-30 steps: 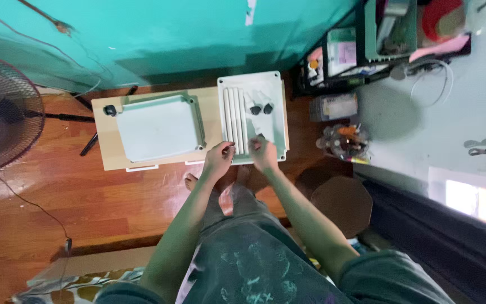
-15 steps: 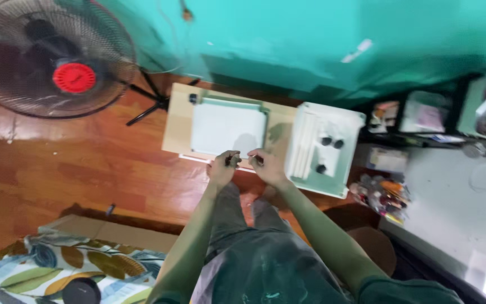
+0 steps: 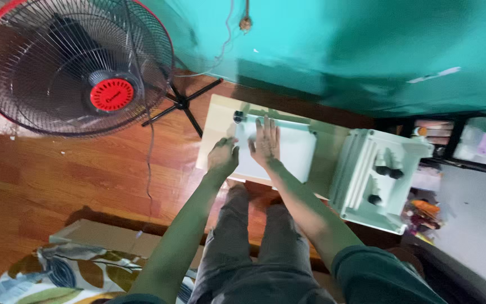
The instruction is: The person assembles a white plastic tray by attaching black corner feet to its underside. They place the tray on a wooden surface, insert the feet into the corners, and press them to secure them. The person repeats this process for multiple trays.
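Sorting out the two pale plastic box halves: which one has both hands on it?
The flat lid on the small wooden table, under the left hand and right hand. The other half, holding black knobs, lies untouched to the right.

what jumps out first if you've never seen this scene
The big fan with a red hub stands on the wooden floor at upper left, in front of a teal wall. At centre, the right hand lies flat on a pale lid on a low board; the left hand rests at its edge. A white box holding black knobs sits right.
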